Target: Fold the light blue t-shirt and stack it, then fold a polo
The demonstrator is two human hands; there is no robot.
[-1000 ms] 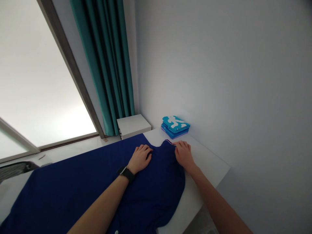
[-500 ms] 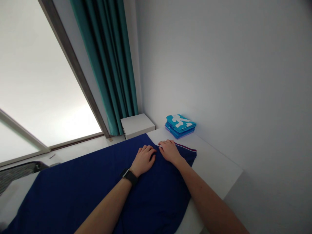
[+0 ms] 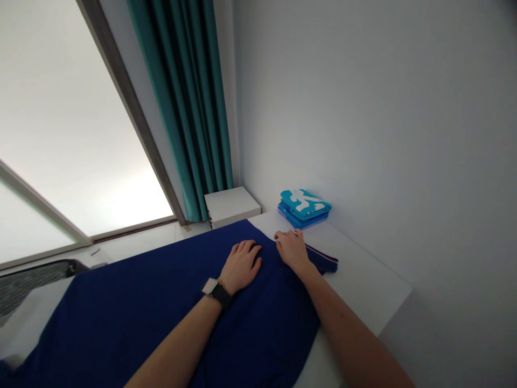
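A dark blue shirt (image 3: 153, 291) lies spread over the white table, with a white and dark red stripe along the sleeve's cuff (image 3: 323, 256). My left hand (image 3: 241, 265) rests palm down on the cloth, its fingers stretched out. A watch with a black band (image 3: 218, 292) is on that wrist. Farther right, my right hand (image 3: 293, 250) lies on the sleeve close to the cuff. Its fingers are bent a little and apart, touching the cloth's far edge; the fingertips are partly hidden.
Folded blue clothes (image 3: 304, 209) sit stacked at the table's back edge by the wall. The white table (image 3: 371, 285) ends at the right. Beyond it stands a low white cabinet (image 3: 232, 205) beside a teal curtain (image 3: 194, 108). A dark-edged grey item (image 3: 32, 285) is at far left.
My right hand has slid a little to the right, and the cuff has shifted right with it. My left hand stays on the cloth, its wrist turned slightly so the watch face shows.
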